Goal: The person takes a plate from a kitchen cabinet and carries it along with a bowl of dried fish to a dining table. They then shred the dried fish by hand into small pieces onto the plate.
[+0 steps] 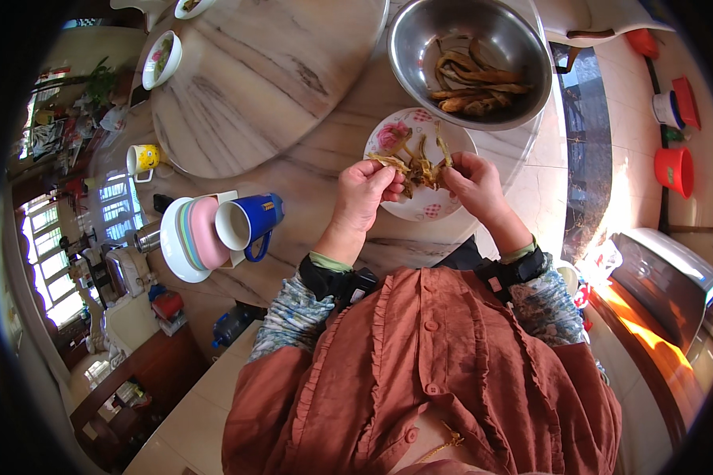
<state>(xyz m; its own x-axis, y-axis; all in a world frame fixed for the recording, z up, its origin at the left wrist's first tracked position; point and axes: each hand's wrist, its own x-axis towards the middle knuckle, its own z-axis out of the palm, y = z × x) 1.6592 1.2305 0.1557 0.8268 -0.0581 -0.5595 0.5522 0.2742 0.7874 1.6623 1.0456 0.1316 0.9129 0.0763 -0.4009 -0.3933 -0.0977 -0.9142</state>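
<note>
My left hand pinches a yellow-brown strip of dried food between thumb and fingers. Opposite it, my right hand has thumb and forefinger closed on another dried piece. Both hands are over a white plate with pink roses and hearts, where more dried, shredded-looking pieces lie; the fingers partly hide them. Just beyond the plate stands a stainless steel bowl holding several long brown dried strips. Whether the pieces in the two hands are joined is unclear.
A marble-patterned turntable sits on the round table, with a white bowl of food at its far left. Left of me are a blue mug, stacked pastel dishes and a yellow cup. The table's edge curves close by my right arm.
</note>
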